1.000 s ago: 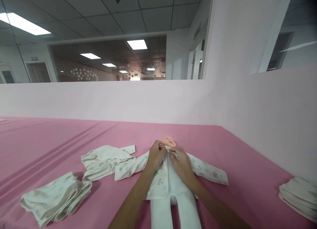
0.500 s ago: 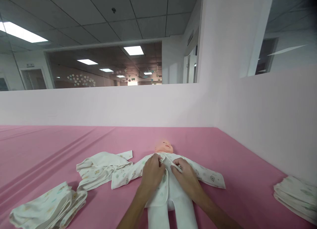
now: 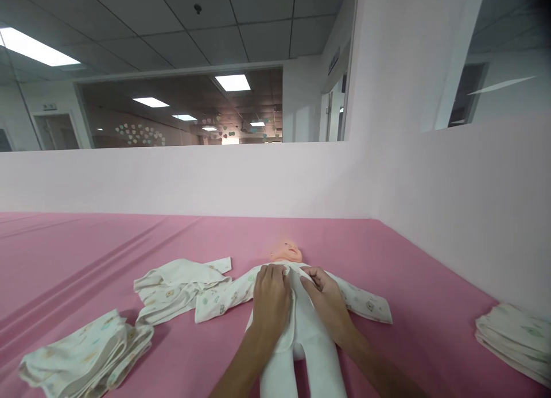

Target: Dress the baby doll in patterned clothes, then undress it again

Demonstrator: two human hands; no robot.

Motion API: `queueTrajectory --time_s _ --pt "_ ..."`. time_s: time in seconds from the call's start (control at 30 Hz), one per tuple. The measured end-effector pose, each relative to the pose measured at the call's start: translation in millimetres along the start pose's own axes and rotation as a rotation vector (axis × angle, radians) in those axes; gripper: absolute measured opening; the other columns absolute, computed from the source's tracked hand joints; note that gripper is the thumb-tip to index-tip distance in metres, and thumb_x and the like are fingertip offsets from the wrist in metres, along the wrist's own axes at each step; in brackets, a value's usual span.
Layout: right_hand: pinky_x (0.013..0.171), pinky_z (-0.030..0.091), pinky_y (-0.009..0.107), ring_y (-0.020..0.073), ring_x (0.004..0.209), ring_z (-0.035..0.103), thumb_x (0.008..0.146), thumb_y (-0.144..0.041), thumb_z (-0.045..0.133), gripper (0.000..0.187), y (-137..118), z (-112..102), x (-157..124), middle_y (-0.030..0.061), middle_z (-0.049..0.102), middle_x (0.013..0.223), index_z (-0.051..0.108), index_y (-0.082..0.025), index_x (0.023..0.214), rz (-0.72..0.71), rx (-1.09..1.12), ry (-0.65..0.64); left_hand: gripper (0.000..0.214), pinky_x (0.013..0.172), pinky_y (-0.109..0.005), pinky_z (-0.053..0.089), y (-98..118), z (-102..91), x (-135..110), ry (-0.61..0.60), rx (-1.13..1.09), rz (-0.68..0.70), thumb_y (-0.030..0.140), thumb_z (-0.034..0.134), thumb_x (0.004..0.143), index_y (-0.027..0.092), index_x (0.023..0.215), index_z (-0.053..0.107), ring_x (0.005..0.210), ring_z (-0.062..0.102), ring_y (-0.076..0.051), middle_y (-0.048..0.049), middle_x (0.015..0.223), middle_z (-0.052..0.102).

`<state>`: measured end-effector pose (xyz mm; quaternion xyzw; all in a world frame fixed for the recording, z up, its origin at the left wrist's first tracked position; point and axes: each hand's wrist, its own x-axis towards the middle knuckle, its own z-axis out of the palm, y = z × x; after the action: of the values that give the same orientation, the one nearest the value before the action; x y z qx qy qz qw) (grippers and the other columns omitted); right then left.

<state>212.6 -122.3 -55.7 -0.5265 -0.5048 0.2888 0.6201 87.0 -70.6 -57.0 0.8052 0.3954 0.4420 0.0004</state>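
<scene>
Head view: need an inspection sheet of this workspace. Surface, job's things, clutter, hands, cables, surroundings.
Surface: pink cloth-like covering, creased toward the left.
Job's things: white-bodied doll with peach head lying on its back; white printed long-sleeved fabric top around its torso, front open, sleeves spread.
Clutter: crumpled white printed garment and folded white printed cloth stack at left; folded pale cloth stack at right edge.
Hands: left hand and right hand at the top's upper front; grip unclear.
Cables: nothing seen.
Surroundings: white wall behind; window above it.
</scene>
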Motion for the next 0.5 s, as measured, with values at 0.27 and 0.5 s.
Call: queueTrajectory --time_s 0.27,0.5 --pt "0.080 0.046 0.032 0.0209 0.090 0.061 0.086 -0.035 0.051 0.022 -3 -1 -4 0.0050 0.067 0.103 0.061 -0.019 0.099 0.010 0.019 0.033 0.023 0.076 -0.033 0.043 0 -5.7 2 -0.016 -0.113 -0.054 0.007 0.038 0.088 0.020 0.095 0.056 0.088 0.056 -0.021 -0.0048 0.092 0.065" --pt "0.078 0.047 0.032 0.0214 0.088 0.061 0.086 -0.038 0.052 0.025 -1 1 -5 0.0051 0.067 0.101 0.061 -0.019 0.100 0.003 -0.012 0.052 0.019 0.074 -0.032 0.039 4 -11.5 4 -0.077 -0.074 -0.149 0.018 0.039 0.093 0.021 0.090 0.057 0.087 0.057 -0.020 -0.0030 0.089 0.065"
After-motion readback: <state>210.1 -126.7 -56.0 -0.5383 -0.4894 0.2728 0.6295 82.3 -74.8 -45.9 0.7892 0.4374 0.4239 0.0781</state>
